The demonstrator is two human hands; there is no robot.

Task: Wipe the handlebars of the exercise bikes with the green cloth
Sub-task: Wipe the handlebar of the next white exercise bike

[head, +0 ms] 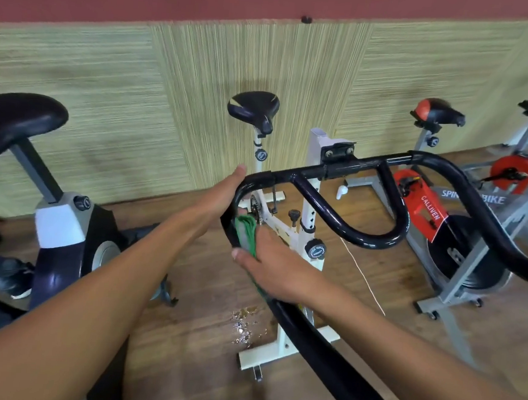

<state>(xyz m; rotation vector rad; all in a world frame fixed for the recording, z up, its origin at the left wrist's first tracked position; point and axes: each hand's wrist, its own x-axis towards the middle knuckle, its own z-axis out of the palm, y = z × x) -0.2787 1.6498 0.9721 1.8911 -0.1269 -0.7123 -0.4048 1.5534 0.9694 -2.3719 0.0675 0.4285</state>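
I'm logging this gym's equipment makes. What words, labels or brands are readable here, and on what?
"CALLIVEN": red guard on the right-hand bike.
"SPIN" and "BIKE": that bike's grey frame bar; the black handlebar hides the letters between.
Lettering on the black knob of the white bike: too small to read.

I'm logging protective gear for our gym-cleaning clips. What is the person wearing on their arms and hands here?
Nothing shows on either. The left hand and the right hand are bare, with no gloves or rings in view. Both forearms are uncovered back to the picture's edge: no sleeves, watch, bracelet or wristband can be seen.
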